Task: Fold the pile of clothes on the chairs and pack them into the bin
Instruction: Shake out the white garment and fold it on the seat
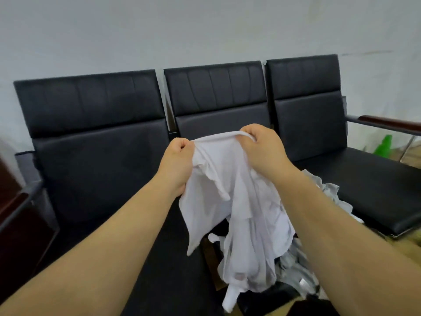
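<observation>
A white shirt (237, 201) hangs in the air in front of the middle black chair (218, 92). My left hand (177, 163) grips its upper edge on the left. My right hand (264, 149) grips the same edge on the right, fingers curled over the stretched hem. The shirt droops down crumpled, and its lower end reaches a pile of grey and white clothes (296, 267) on the seat at the lower right. More grey cloth (328, 192) shows behind my right forearm. No bin is in view.
Three black chairs stand side by side against a pale wall; the left chair (91, 133) has a bare seat. The right chair (319, 110) has a brown wooden armrest (391, 122). A green object (385, 144) lies on the floor beyond it. Dark wooden furniture (13, 201) stands at far left.
</observation>
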Demonstrator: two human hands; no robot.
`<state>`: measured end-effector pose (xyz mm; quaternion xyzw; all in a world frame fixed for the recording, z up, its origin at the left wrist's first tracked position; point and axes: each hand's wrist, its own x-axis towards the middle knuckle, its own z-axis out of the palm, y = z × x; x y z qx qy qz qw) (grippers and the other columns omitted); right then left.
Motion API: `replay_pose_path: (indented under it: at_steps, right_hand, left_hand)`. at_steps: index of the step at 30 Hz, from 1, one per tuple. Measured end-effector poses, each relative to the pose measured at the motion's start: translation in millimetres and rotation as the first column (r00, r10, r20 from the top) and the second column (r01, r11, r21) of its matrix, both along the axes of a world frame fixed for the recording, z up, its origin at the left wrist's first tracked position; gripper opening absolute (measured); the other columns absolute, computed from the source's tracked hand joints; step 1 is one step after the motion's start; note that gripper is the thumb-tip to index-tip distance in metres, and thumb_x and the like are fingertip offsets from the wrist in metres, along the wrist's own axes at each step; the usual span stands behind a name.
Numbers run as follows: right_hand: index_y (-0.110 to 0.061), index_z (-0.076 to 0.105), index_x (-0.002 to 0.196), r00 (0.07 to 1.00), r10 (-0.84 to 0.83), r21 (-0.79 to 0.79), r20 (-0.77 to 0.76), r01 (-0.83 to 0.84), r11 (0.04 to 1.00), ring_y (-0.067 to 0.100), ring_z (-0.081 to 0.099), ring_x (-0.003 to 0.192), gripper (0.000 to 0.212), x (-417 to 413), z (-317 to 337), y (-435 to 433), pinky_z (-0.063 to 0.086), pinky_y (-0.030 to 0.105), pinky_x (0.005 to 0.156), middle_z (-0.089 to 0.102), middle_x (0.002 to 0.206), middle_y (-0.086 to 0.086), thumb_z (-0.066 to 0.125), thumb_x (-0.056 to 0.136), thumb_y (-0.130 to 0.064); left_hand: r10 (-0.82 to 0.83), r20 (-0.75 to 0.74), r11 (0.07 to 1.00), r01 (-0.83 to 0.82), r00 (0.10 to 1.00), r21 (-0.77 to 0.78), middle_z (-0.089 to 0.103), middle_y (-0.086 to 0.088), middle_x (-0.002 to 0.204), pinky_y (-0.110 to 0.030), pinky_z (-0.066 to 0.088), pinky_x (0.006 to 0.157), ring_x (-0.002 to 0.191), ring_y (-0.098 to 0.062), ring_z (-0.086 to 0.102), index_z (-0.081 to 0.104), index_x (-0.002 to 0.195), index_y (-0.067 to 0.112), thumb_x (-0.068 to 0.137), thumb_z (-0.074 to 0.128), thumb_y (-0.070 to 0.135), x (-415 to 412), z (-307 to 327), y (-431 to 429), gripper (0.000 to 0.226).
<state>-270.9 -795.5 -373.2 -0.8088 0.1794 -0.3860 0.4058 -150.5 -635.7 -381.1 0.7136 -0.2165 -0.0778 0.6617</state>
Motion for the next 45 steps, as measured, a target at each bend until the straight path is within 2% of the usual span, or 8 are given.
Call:
replay_pose_path:
  at_steps: [7, 10, 21, 27, 31, 34, 38, 45]
  right_hand:
    - [-0.010, 0.074, 0.095, 0.970, 0.226, 0.190, -0.092, -0.206, 0.960, 0.006, 0.054, 0.051, 0.019, 5.0, 56.6, 46.0, 0.042, 0.016, 0.046, 0.067, 0.074, -0.001, 0.066, 0.098, -0.027]
    - [-0.010, 0.077, 0.100, 0.920, 0.370, 0.297, -0.131, -0.320, 0.900, 0.015, 0.070, 0.071, 0.020, 12.8, 69.5, 74.7, 0.056, 0.026, 0.064, 0.079, 0.088, 0.006, 0.068, 0.096, -0.028]
    - [-0.019, 0.077, 0.112, 0.579, 0.612, 0.466, -0.538, -0.400, 0.789, 0.032, 0.075, 0.099, 0.034, 119.7, 1.4, 190.9, 0.059, 0.048, 0.092, 0.078, 0.108, 0.008, 0.084, 0.081, -0.031]
    - [-0.011, 0.062, 0.128, 0.571, 0.381, 0.188, -0.727, -0.367, 0.911, 0.021, 0.063, 0.097, 0.032, 180.1, -87.9, 232.3, 0.057, 0.034, 0.081, 0.064, 0.114, 0.006, 0.060, 0.102, -0.029]
    - [-0.012, 0.068, 0.103, 0.394, 0.411, 0.211, -0.822, -0.459, 0.863, 0.017, 0.061, 0.085, 0.027, 148.5, -143.6, 242.1, 0.054, 0.036, 0.083, 0.067, 0.101, 0.007, 0.071, 0.092, -0.036]
    - [-0.020, 0.060, 0.120, 0.268, 0.389, 0.231, -0.882, -0.474, 0.850, 0.016, 0.061, 0.103, 0.050, 120.3, -176.3, 238.6, 0.056, 0.037, 0.095, 0.062, 0.118, -0.001, 0.079, 0.082, -0.047]
    - [-0.029, 0.049, 0.133, 0.278, 0.369, 0.190, -0.887, -0.509, 0.840, 0.014, 0.056, 0.108, 0.070, 121.5, -198.4, 232.4, 0.053, 0.031, 0.089, 0.052, 0.126, -0.007, 0.084, 0.075, -0.046]
    - [-0.023, 0.076, 0.101, 0.378, 0.382, 0.160, -0.843, -0.501, 0.850, 0.018, 0.068, 0.092, 0.018, 154.6, -187.5, 212.3, 0.058, 0.028, 0.075, 0.071, 0.101, -0.003, 0.075, 0.083, -0.018]
  left_hand:
    - [-0.019, -0.188, 0.981, -0.019, 0.982, -0.195, 0.071, -0.003, 0.092, -0.038, 0.053, 0.070, 0.082, -0.024, 0.066, 0.068, 0.087, 0.020, 0.099, 0.058, 0.018, -8.6, 52.0, 62.9, 0.016]
    - [-0.019, -0.222, 0.968, -0.037, 0.975, -0.249, 0.077, -0.002, 0.081, -0.039, 0.055, 0.073, 0.080, -0.026, 0.070, 0.073, 0.086, 0.016, 0.099, 0.062, 0.017, -15.3, 63.9, 106.8, 0.017]
    - [0.138, -0.571, 0.990, -0.133, 0.810, 0.051, 0.074, -0.025, 0.113, -0.050, 0.055, 0.093, 0.109, -0.045, 0.068, 0.074, 0.112, -0.004, 0.094, 0.064, 0.006, 17.6, -13.3, 269.7, 0.023]
    - [0.540, -0.007, 0.710, -0.451, 0.841, 0.540, 0.071, -0.011, 0.105, -0.036, 0.055, 0.074, 0.082, -0.024, 0.064, 0.063, 0.101, 0.016, 0.097, 0.063, 0.016, 65.1, -127.5, 316.9, 0.004]
    - [0.300, -0.011, 0.664, -0.201, 0.954, 0.720, 0.065, 0.004, 0.106, -0.036, 0.059, 0.075, 0.085, -0.017, 0.067, 0.062, 0.111, 0.033, 0.091, 0.071, 0.036, 68.1, -193.3, 325.1, 0.022]
    - [-0.022, -0.023, 0.544, 0.031, 1.000, 0.838, 0.055, 0.024, 0.109, -0.025, 0.052, 0.083, 0.099, -0.005, 0.060, 0.057, 0.112, 0.050, 0.079, 0.070, 0.062, 66.4, -201.9, 314.6, 0.037]
    - [-0.247, 0.053, 0.342, 0.035, 0.968, 0.939, 0.054, 0.020, 0.095, -0.019, 0.034, 0.064, 0.086, -0.002, 0.054, 0.056, 0.093, 0.041, 0.084, 0.069, 0.056, 68.8, -209.1, 298.8, 0.022]
    - [-0.135, -0.033, 0.475, 0.094, 0.990, 0.875, 0.068, 0.005, 0.077, -0.032, 0.055, 0.064, 0.075, -0.021, 0.068, 0.066, 0.075, 0.027, 0.093, 0.065, 0.032, 96.9, -198.0, 295.1, 0.019]
